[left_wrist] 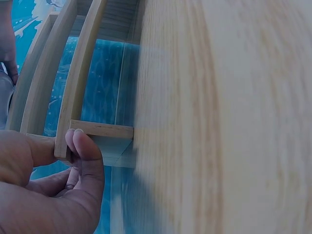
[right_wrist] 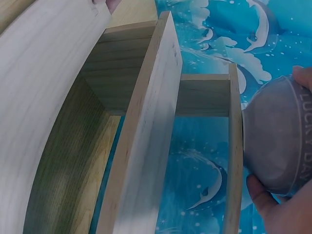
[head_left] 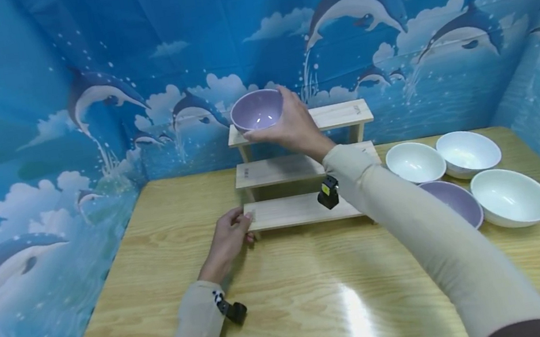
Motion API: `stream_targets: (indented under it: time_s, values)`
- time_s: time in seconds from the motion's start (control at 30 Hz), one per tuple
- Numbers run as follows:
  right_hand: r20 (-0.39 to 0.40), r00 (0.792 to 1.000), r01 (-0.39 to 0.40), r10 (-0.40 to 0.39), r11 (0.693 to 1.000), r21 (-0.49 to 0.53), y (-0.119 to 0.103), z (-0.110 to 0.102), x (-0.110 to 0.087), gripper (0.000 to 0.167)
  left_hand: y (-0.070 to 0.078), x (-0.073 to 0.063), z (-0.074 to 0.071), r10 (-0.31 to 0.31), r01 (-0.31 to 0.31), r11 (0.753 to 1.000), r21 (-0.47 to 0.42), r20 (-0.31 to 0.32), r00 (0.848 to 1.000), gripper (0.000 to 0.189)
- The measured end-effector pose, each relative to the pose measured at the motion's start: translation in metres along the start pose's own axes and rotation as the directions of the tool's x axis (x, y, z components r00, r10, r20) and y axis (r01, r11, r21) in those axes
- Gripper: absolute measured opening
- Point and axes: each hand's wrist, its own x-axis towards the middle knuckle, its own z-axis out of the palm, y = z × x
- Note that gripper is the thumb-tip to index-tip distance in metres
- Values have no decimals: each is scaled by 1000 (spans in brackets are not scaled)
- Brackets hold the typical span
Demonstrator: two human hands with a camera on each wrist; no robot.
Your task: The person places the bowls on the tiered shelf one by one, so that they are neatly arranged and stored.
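Observation:
A purple bowl (head_left: 257, 111) is gripped by my right hand (head_left: 293, 124) at the left end of the top shelf of a three-step wooden rack (head_left: 302, 209). In the right wrist view the bowl (right_wrist: 274, 139) has raised lettering on its side, and its base is right at the top board's surface. Fingers and thumb of the right hand (right_wrist: 287, 212) spread around the bowl. My left hand (head_left: 228, 236) pinches the left end of the lowest board; in the left wrist view its thumb and fingers (left_wrist: 87, 151) close on the board's corner.
To the right of the rack, a white bowl (head_left: 415, 163), a second white bowl (head_left: 469, 152), a larger pale bowl (head_left: 512, 197) and a purple bowl (head_left: 455, 202) sit close together on the wooden table (head_left: 290, 305). A blue dolphin-print curtain (head_left: 237, 22) hangs behind.

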Motion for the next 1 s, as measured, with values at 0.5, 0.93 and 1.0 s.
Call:
stream_targets:
  time_s: [0.5, 0.93, 1.0]
  values:
    - [-4, 1000, -20, 20, 998, 65, 4, 3, 7, 118, 2, 1, 2, -9, 9, 1000, -2, -12, 1000, 57]
    - [12, 1000, -26, 25, 996, 87, 3, 5, 10, 119, 1, 0, 2, -4, 4, 1000, 10, -17, 1000, 56]
    - [11, 1000, -30, 29, 996, 89, 3, 5, 11, 119, 1, 0, 1, -3, 3, 1000, 14, -16, 1000, 57]
